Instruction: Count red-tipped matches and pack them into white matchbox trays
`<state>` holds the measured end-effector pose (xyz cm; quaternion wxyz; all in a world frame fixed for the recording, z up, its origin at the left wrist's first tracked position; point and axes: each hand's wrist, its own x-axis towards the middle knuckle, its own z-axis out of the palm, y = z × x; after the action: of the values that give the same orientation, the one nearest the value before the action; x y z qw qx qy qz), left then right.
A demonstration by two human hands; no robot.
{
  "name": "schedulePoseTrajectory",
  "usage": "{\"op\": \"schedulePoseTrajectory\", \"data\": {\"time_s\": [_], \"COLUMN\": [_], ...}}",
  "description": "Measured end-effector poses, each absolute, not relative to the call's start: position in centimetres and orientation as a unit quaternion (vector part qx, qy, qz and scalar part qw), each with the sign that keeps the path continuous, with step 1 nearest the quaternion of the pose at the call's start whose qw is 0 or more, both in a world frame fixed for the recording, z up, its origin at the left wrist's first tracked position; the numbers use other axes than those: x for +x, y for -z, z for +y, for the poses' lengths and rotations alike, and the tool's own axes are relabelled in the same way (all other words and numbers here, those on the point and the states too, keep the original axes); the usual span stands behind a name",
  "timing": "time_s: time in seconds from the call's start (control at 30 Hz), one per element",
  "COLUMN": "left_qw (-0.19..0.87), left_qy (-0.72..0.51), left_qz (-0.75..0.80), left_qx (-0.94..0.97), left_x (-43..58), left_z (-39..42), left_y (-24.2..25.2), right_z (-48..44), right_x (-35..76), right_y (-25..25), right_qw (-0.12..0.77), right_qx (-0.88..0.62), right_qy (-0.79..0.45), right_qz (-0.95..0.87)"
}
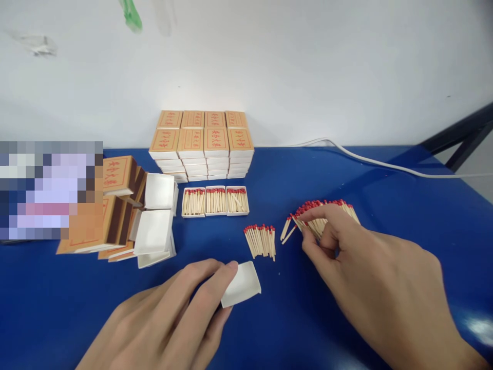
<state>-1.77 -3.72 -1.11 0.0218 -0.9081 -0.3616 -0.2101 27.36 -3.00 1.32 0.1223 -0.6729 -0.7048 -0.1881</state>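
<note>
My left hand (181, 313) holds a white matchbox tray (242, 283) by its left end, its hollow side up and no matches in it. My right hand (379, 280) is at the near side of a large heap of red-headed matches (348, 208), thumb and forefinger pinched on a match at the heap's left edge. A small row of matches (262, 240) lies between the two hands. Behind it, to the left, three white trays filled with matches (215, 201) stand side by side.
Stacked matchboxes (202, 141) stand against the white wall (308, 72). At left are loose matchbox sleeves (115, 174) and several hollow white trays (154, 231). A white cable (370, 160) crosses the blue table (400, 205) at the back right.
</note>
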Motion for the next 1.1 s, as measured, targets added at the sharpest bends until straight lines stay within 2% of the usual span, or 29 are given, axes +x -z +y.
{"op": "schedulePoseTrajectory", "data": {"time_s": [1.1], "left_qw": [0.014], "left_qy": [0.185], "left_qz": [-0.365], "left_qx": [-0.912], "left_x": [-2.15], "left_z": [-3.81], "left_y": [1.2], "right_z": [-2.88], "right_x": [27.35], "right_y": [-1.04], "right_qw": [0.146], "right_qx": [-0.682], "right_qy": [0.104], "right_qz": [-0.709]}}
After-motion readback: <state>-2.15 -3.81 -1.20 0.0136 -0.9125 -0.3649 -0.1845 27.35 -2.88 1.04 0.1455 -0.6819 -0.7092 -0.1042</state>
